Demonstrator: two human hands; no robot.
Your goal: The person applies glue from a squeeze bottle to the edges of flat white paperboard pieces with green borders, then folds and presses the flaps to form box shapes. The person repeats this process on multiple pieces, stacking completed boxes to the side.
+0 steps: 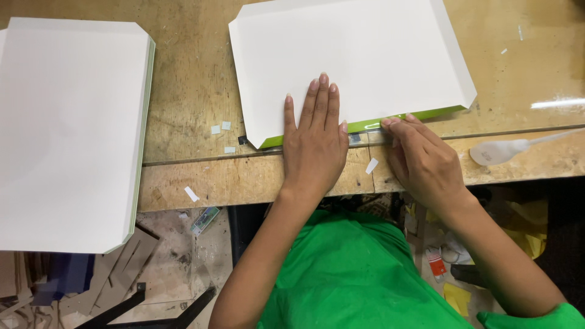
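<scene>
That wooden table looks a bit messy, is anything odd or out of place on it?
Small white paper scraps lie scattered on the wooden table beside the white sheet under the left hand. More offcuts litter the floor. Nothing looks damaged.

Left hand [314, 143] flat on white sheet [353, 61], right hand [423, 161] pinching green edge [420, 116] (near side)

matt white card sheet [365, 55] with glossy green edge; worn, scratched wooden bench [201, 103]; bright green cloth shirt [353, 274].

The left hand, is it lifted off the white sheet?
No, the left hand lies flat, palm down, on the white sheet.
</scene>
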